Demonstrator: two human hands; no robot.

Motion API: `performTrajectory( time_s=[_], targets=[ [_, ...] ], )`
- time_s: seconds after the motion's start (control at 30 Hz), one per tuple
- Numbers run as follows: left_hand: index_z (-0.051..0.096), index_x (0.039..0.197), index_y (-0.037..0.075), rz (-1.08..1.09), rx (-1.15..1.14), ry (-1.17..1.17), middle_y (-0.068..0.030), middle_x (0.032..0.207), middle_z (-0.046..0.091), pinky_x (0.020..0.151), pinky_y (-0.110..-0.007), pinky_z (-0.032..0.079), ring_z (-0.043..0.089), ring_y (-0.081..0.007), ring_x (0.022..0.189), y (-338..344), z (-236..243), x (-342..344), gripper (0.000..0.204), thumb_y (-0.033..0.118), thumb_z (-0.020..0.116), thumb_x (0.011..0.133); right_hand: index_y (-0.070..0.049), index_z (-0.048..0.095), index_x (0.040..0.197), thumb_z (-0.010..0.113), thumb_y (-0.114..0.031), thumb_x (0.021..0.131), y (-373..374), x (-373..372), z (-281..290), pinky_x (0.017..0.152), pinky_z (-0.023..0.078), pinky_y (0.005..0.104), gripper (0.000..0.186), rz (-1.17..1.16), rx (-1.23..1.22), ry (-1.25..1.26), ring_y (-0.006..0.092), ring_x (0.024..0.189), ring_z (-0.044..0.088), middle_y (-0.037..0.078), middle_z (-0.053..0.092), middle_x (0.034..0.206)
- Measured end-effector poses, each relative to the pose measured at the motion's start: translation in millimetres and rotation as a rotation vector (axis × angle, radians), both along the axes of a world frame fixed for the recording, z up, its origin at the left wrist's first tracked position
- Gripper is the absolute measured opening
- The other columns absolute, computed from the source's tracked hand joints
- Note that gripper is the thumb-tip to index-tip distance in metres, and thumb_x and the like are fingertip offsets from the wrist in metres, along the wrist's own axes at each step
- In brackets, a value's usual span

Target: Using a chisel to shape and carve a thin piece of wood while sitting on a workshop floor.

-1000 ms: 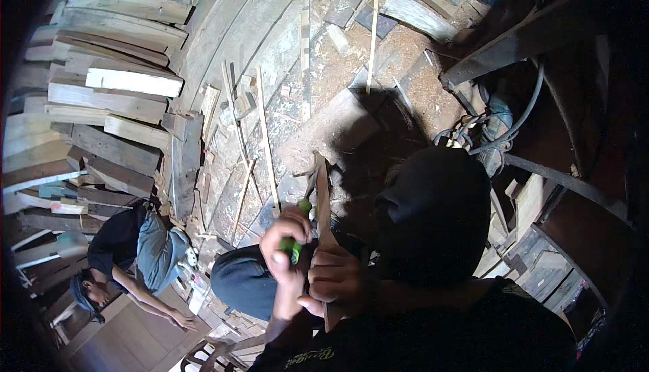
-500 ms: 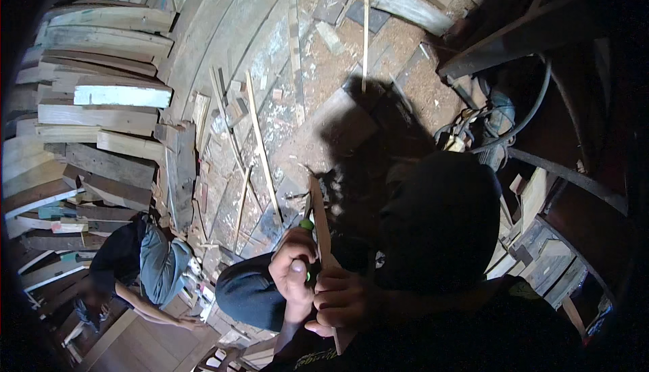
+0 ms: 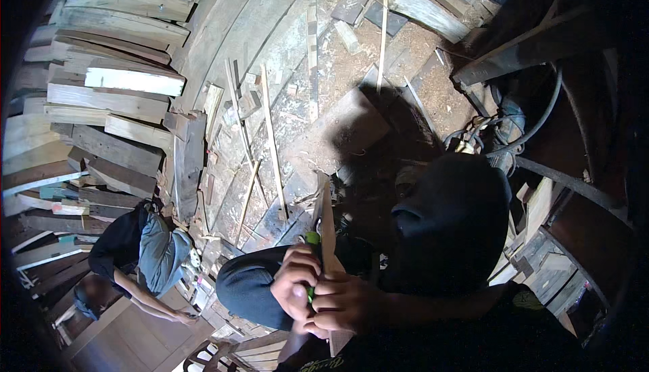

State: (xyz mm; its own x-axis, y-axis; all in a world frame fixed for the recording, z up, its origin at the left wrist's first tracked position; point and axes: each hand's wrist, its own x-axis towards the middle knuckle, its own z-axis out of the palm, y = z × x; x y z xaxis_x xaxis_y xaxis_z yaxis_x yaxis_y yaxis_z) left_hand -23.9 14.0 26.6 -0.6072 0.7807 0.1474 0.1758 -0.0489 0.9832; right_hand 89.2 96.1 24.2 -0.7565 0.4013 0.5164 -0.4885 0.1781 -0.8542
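Note:
My left hand (image 3: 296,283) is closed round the green handle of a knife-like tool (image 3: 311,238). Its narrow grey blade points away from me, along the left side of a thin wooden strip (image 3: 328,227). That strip tapers at the far end and runs lengthwise toward my body. My right hand (image 3: 341,302) is wrapped round the strip's lower part, its fingers almost touching the left hand. Exactly where the blade meets the wood is hard to make out. The strip's near end (image 3: 339,342) shows below my right hand, against my dark shirt.
Stacked boards (image 3: 108,95) fill the left side. Thin sticks (image 3: 272,142) and sawdust lie across the floor beyond my knees. A coworker (image 3: 132,257) bends over a brown panel (image 3: 138,335) at lower left. Cables (image 3: 483,129) and dark beams (image 3: 520,47) are at right.
The surroundings have shifted slightly rightward in view. My left hand and the green handle sit a little nearer to me along the strip. Both hands keep their holds.

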Motion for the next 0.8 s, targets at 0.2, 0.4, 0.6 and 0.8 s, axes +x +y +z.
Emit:
performTrajectory(
  time_s=[0.2,0.4,0.6,0.8],
  targets=[
    [0.053,0.07,0.005,0.099,0.024,-0.042,-0.0083,0.067,0.057,0.075,-0.042,0.042,0.052,-0.0233,0.066,0.9,23.7,10.7,0.038,0.034,0.045,0.093,-0.011,0.048,0.067,0.079,-0.017,0.073,5.7,2.0,-4.5,0.071,0.048,0.0367,0.033,-0.04,0.0,0.029,0.0189,0.071,0.054,0.001,0.05,0.072],
    [0.053,0.069,0.0,0.107,-0.006,0.039,-0.0113,0.067,0.053,0.074,-0.039,0.04,0.05,-0.0239,0.069,15.3,-17.5,11.6,0.04,0.034,0.048,0.09,-0.011,0.047,0.065,0.079,-0.013,0.071,9.4,3.7,-3.6,0.072,0.048,0.0374,0.033,-0.063,-0.009,0.0,0.019,0.069,0.054,0.001,0.049,0.07],
    [0.052,0.07,0.001,0.166,-0.024,0.026,-0.0122,0.069,0.055,0.074,-0.04,0.04,0.051,-0.0238,0.07,-11.5,-23.2,10.5,0.037,0.031,0.046,0.091,-0.011,0.047,0.067,0.079,-0.01,0.074,5.5,-2.8,-3.6,0.07,0.049,0.0375,0.033,0.002,-0.068,0.046,0.0199,0.069,0.054,0.001,0.048,0.069],
    [0.043,0.072,0.008,0.839,0.351,-0.583,-0.0067,0.068,0.046,0.078,-0.038,0.037,0.045,-0.0225,0.073,-4.7,-14.9,-18.2,0.029,0.03,0.042,0.091,-0.013,0.049,0.08,0.081,-0.014,0.074,-9.2,-3.4,-7.9,0.072,0.05,0.0373,0.032,0.046,-0.071,0.079,0.0197,0.071,0.055,0.0,0.052,0.073]
  ],
)
